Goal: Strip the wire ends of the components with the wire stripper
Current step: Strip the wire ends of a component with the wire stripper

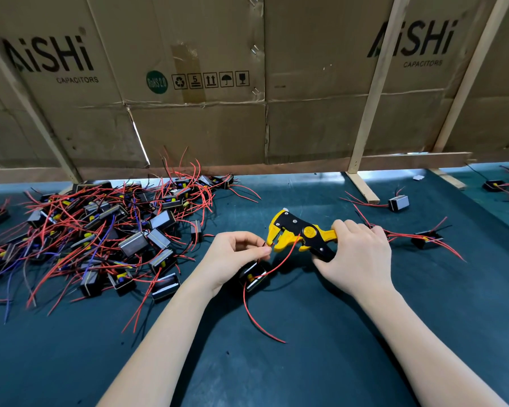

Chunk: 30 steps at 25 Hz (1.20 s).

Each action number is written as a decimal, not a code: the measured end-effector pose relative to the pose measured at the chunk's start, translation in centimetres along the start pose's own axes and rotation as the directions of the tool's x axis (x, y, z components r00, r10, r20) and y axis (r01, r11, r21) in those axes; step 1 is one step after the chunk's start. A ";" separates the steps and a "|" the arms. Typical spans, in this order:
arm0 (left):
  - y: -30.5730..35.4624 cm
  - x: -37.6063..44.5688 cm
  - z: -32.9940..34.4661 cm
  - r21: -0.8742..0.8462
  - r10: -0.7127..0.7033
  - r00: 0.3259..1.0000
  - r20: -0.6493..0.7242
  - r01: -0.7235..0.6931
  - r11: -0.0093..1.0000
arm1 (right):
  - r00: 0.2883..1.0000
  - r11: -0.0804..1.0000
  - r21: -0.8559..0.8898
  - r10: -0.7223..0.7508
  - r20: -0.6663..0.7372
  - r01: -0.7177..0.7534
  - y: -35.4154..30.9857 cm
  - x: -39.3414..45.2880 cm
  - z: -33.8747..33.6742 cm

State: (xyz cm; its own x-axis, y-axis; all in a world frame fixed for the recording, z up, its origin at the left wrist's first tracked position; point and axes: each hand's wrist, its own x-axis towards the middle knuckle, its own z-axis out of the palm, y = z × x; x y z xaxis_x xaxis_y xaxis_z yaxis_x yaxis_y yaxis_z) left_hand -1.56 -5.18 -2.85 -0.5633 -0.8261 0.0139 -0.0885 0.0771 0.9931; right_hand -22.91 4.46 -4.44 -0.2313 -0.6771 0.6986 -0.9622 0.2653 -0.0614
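Centrally, my right hand [357, 254] curls around the handles of the yellow-and-black wire stripper [301, 235], whose head points toward nine o'clock. My left hand [235, 259] pinches a wire end [268, 245] between thumb and fingertips and holds it right at the stripper's head; whether the wire is already seated between the blades I cannot tell. Below the left hand, at about six o'clock of the tool, lies the component [254, 278] being worked, a small black block with a yellow part; one red lead [285, 257] arcs from it up across the stripper, and another red lead [259, 321] trails toward six o'clock on the green desk [335, 362]. At nine o'clock of my hands sits a large pile of components [100, 230] with tangled red, purple and black wires. At three o'clock, just beyond my right hand, rests one component [426, 237] with red leads; another [398, 203] lies near one o'clock, beside a wooden strut [365, 189]. Flattened cardboard boxes [247, 118] printed "AiSHi CAPACITORS" stand along the desk's far edge at twelve o'clock.
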 end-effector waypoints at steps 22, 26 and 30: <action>-0.1 0.2 -0.7 -0.006 -0.075 0.997 0.032 0.075 0.997 | 0.995 0.998 -0.050 -0.047 -0.087 0.043 -0.5 0.0 0.0; -0.2 0.3 -0.7 -0.002 -0.081 0.996 0.041 0.082 0.997 | 0.997 0.999 -0.039 -0.040 -0.070 0.038 -0.6 0.0 0.0; -0.2 0.3 -0.7 0.006 -0.094 0.994 0.050 0.094 0.996 | 0.998 0.999 -0.030 -0.033 -0.044 0.032 -0.6 -0.1 -0.1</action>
State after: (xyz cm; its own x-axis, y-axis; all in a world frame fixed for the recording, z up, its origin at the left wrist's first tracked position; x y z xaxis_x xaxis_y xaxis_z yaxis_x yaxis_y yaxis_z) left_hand -1.10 -5.85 -2.91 -0.5927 -0.8008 -0.0857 -0.1461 0.0022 0.9893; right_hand -22.25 4.42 -4.38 -0.1925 -0.6547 0.7309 -0.9644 0.2637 -0.0179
